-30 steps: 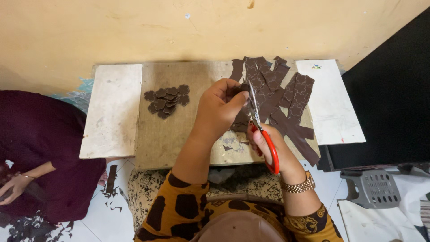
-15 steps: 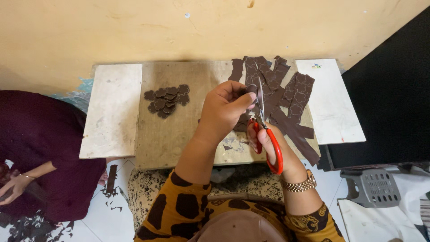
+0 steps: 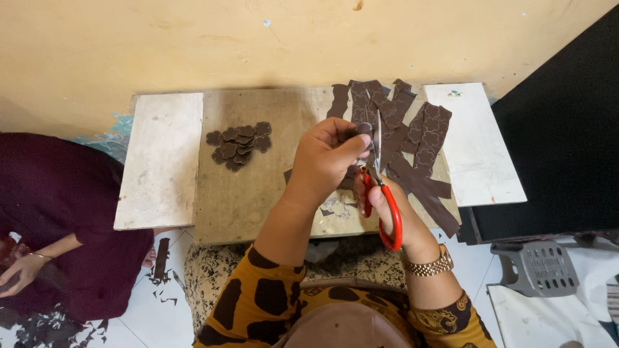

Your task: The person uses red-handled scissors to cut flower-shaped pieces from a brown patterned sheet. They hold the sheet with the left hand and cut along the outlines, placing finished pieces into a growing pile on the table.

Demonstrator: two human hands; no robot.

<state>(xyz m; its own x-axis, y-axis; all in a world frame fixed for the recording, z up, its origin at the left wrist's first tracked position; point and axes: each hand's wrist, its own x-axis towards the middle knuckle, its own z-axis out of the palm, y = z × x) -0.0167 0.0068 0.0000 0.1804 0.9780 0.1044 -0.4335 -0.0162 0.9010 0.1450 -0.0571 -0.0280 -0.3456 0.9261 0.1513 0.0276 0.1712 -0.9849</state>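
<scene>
Left hand (image 3: 325, 158): raised over the board's middle, fingers curled and pressed together, thumb and fingertips pinching a small dark brown piece (image 3: 365, 128) at the scissor blades. Piece mostly hidden by the fingers; shape cannot be told.

Right hand (image 3: 393, 206): near the board's front edge, right of centre. Fingers through the red loops of the scissors (image 3: 379, 183), closed round the handles. Blades point away from the person, toward the wall, w/ the tips at the pinched piece. Whether blades are apart or closed: cannot tell. Gold-coloured watch (image 3: 427, 265) on the right wrist.

Board (image 3: 251, 193): worn wooden work surface, lying across two pale slabs, one slab (image 3: 161, 158) at the left end, another (image 3: 474, 145) at the right.

Cut pieces (image 3: 238, 143): small heap of dark brown scalloped shapes, overlapping, on the board's left half, nearer the back edge. Well apart from both hands.

Strips (image 3: 412, 145): long dark brown embossed strips, overlapping in a loose fan on the board's right half, from back edge to front right corner; some partly under the hands.

Scraps (image 3: 332, 209): a few small offcuts on the board by the front edge, between the forearms.

Misc.: another person's hand (image 3: 19, 274) at far left, low, w/ dark scraps on the floor (image 3: 161, 258) nearby. Grey plastic stool (image 3: 538, 267) at right, beyond the board's front right corner.
</scene>
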